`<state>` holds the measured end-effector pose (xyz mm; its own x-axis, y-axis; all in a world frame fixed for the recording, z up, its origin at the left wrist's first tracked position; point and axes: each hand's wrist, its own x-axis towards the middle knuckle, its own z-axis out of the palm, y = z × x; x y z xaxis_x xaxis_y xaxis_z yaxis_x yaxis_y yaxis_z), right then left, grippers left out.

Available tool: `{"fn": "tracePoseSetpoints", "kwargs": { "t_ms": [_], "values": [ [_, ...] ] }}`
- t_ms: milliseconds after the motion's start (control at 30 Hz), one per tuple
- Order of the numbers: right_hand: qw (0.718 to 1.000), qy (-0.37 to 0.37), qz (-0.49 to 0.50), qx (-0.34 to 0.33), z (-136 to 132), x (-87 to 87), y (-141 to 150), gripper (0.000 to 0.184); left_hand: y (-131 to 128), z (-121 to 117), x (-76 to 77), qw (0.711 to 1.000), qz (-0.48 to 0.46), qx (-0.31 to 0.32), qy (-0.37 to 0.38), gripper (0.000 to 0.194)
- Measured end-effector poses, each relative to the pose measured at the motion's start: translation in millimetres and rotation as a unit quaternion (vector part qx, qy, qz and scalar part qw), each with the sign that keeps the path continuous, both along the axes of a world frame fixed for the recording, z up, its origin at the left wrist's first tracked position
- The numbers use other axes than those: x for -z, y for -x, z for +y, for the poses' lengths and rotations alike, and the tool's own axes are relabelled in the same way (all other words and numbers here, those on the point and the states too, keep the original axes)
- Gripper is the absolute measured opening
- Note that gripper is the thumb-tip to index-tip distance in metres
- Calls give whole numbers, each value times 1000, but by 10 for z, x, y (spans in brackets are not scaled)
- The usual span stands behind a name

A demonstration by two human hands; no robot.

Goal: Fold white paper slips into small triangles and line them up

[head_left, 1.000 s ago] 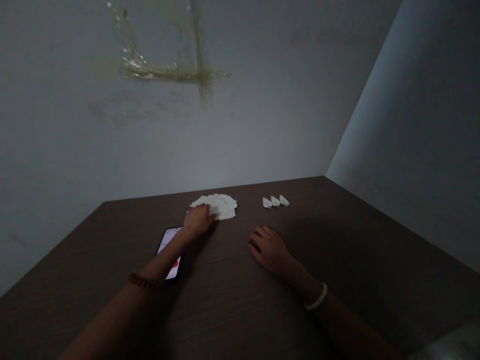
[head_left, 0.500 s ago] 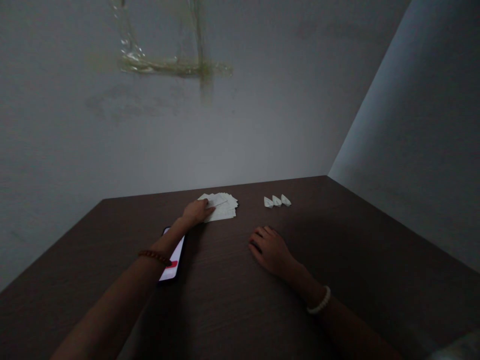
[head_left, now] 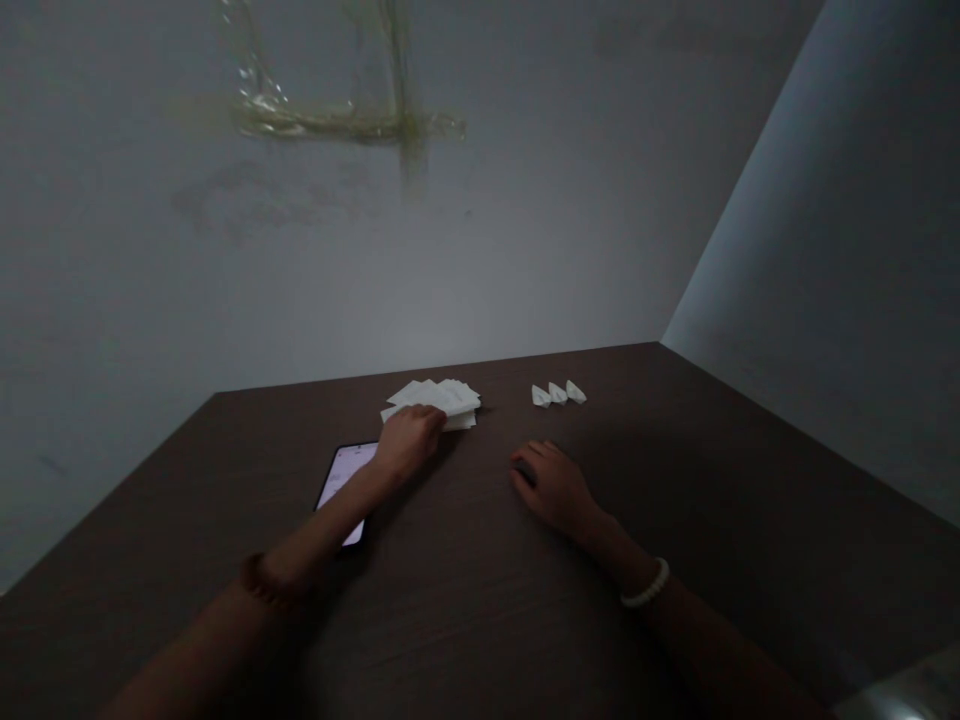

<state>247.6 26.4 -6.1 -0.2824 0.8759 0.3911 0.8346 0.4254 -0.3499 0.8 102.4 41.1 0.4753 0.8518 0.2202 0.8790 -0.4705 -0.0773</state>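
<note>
My left hand is closed on the near edge of a white paper sheet, which is tilted up over a fanned pile of white paper sheets. My fingertips are partly hidden behind the hand. Resting on the dark table, my right hand holds nothing, its thumb apart from its loosely bent fingers. Beyond it, three small folded white paper pieces stand in a row.
Under my left forearm lies a phone with its screen lit. The dark brown table meets a grey wall at the back, where old yellowed tape clings. Another wall rises along the right side.
My left hand has drawn back toward me and slightly right, lifting a paper sheet off the pile. More of the phone's upper screen shows. My right hand stays nearly in place.
</note>
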Motion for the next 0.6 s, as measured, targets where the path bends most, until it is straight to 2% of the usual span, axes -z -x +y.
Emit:
{"fn": "tracePoseSetpoints", "kwargs": {
  "t_ms": [67, 200, 333, 467, 600],
  "values": [
    [999, -10, 45, 17, 16, 5, -39, 20, -72, -287, 65, 999, 6, 41, 5, 25],
    [996, -17, 91, 3, 34, 31, -70, 26, -113, -778, 234, 993, 3, 117, 27, 22],
    [996, -12, 68, -48, 23, 61, -11, 18, -6, -1025, 373, 976, -85, 197, 49, 24],
    [994, -13, 11, -105, 4, 92, 49, 24, 130, -1060, 492, 977, -163, 139, 14, 28],
    [993, -3, -19, -118, -1, 115, 69, 32, 197, -1012, 573, 973, -214, 82, 9, 34]
  ]
}}
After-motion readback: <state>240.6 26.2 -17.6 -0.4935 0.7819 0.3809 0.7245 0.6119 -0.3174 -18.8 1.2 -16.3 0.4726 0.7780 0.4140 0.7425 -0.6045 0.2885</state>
